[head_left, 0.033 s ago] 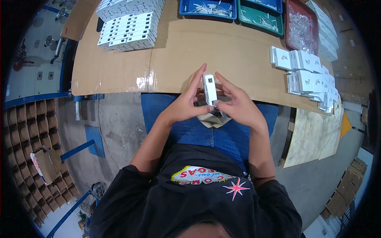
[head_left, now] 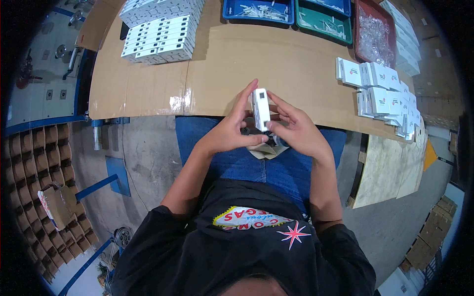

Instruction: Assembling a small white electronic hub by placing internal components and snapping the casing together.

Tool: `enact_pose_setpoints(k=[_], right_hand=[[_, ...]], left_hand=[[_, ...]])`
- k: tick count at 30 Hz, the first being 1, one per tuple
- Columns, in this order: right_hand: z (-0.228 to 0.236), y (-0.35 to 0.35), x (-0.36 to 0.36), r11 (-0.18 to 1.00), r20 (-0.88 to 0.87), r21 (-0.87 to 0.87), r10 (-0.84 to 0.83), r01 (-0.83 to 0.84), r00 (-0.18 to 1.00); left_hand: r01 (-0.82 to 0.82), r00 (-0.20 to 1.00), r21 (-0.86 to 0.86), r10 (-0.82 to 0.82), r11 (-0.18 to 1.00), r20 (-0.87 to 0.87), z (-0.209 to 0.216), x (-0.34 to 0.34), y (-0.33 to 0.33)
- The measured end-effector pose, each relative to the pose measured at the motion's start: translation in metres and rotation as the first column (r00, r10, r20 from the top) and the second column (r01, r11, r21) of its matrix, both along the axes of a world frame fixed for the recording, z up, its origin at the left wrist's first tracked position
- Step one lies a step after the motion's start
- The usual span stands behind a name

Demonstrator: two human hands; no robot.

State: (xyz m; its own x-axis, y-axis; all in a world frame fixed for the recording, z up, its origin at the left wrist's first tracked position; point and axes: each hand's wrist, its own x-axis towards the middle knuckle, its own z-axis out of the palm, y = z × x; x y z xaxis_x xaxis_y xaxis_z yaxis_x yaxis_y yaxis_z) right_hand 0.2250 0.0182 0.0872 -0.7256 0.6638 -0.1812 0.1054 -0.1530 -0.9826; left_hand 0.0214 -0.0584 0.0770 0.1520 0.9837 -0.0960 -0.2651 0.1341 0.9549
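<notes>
Beside the table (head_left: 212,101), left hand (head_left: 228,130) and right hand (head_left: 302,132) grasp together a white box (head_left: 261,111); if their grip becomes too loose, it could perhaps fall toward the lap (head_left: 237,170).

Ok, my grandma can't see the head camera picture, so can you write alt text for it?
A person's left hand and right hand hold a slim white box between them at the near edge of a cardboard-covered table. Beyond are a stack of white boxes at left, colored trays of small parts, and a cluster of white packages at right.
</notes>
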Motion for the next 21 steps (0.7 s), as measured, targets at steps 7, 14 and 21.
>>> enact_pose_setpoints(k=[7, 14, 21], right_hand=[[0.023, -0.006, -0.001, 0.979, 0.164, 0.199, 0.018, -0.051, 0.986], [0.014, -0.020, -0.017, 0.747, 0.123, 0.665, -0.113, 0.003, 0.986], [-0.006, -0.017, -0.026, 0.519, 0.039, 0.854, -0.146, 0.043, 0.989]], left_hand=[[-0.088, 0.996, -0.014, 0.088, 0.996, -0.033, -0.012, -0.002, 0.001], [-0.198, 0.977, -0.100, 0.204, 0.975, 0.061, -0.027, 0.013, -0.003], [-0.435, 0.842, -0.253, 0.490, 0.864, 0.226, 0.003, 0.044, 0.018]])
